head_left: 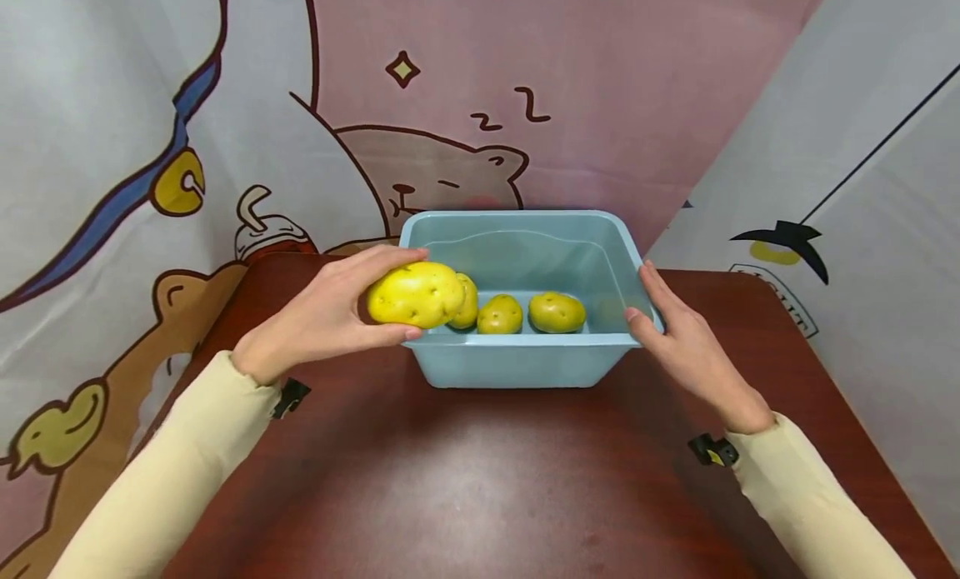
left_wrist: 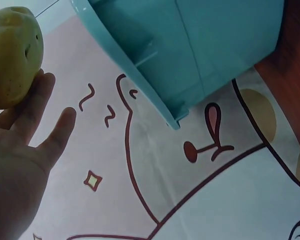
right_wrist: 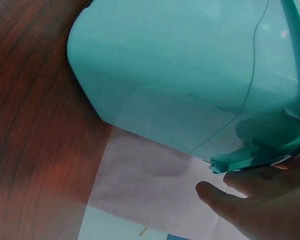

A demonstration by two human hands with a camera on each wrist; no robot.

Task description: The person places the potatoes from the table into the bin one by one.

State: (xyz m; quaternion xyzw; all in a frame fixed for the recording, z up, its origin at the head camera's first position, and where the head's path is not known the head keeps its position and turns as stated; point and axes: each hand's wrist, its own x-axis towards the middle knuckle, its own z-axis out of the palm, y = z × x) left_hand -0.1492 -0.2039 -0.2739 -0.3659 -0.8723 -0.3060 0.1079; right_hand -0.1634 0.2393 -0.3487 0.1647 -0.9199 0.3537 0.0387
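Observation:
A light blue plastic basin (head_left: 525, 364) stands on the table. My left hand (head_left: 330, 308) holds a large yellow potato (head_left: 416, 294) between thumb and fingers, over the basin's left end. In the left wrist view, that potato (left_wrist: 15, 57) sits at the upper left, while the ring and little fingers stretch out past it. Inside the basin lie three more potatoes: one (head_left: 467, 302) partly hidden behind the held one, one in the middle (head_left: 500, 315) and one further right (head_left: 557, 312). My right hand (head_left: 686, 346) grips the basin's right rim, thumb on top and fingers at the outer side.
The dark red-brown wooden table (head_left: 465, 479) extends in front of the basin and to both sides. Directly behind hangs a cloth (head_left: 600, 104) printed with cartoon animals. Small black devices (head_left: 291, 398) are worn at both wrists, over cream sleeves.

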